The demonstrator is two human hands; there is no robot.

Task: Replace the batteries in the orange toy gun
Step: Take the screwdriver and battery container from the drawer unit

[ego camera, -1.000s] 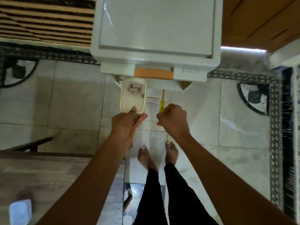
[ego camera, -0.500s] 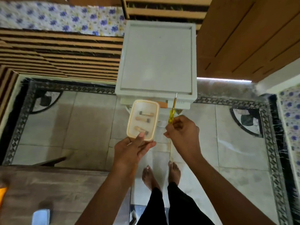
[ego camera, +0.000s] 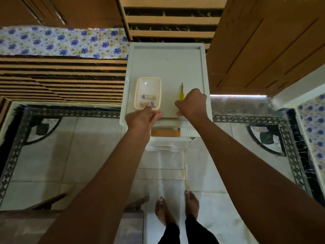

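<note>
Standing at a white plastic drawer unit (ego camera: 175, 67), the person had both arms stretched out over its flat top. A cream container (ego camera: 148, 78), open and rectangular, sat on the left half of that top, inside the raised edge. The batteries (ego camera: 149, 97) lay in the container's near half. One lay crosswise, pale-bodied with a dark end, and a couple more were bunched against the near wall, partly hidden by a fingertip. Whatever was printed on their jackets was too blurred to read.

The left hand (ego camera: 143, 118) had its grip on the container's near rim, with one digit hooked over the edge to the inside and the other fingers curled outside it. The right hand (ego camera: 192, 104) was clenched in a fist around the yellow handle of a screwdriver (ego camera: 181, 94), whose thin shaft pointed away from the person over the right half of the top. I could not tell whether the tool touched the surface. Container and screwdriver were apart, with bare white plastic between them.

Below the top, an orange handle (ego camera: 165, 133) showed on the front of the upper drawer, and a lower drawer with a meshed front stood out beneath it. The person's bare feet (ego camera: 163, 210) stood on a pale tiled floor (ego camera: 88, 147) with a dark patterned border. A blue-flowered cloth (ego camera: 61, 43) lay to the left of the unit, beside wooden slats (ego camera: 61, 76).
</note>
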